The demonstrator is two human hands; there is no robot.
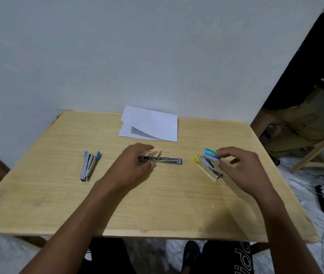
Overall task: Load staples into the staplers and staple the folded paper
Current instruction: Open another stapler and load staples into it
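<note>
A wooden table [157, 204] bears a green stapler [169, 160], opened flat; folded paper [153, 123] lies beyond it, a blue stapler [88, 167] to its left, a yellow stapler [209, 168] to its right.

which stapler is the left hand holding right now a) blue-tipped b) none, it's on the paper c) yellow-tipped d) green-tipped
d: the left hand grips the metal end of the green-tipped stapler, which lies opened out mid-table; the right hand pinches the staple box.

Left hand [135, 165] and right hand [242, 169] outstretched, pinching.
</note>
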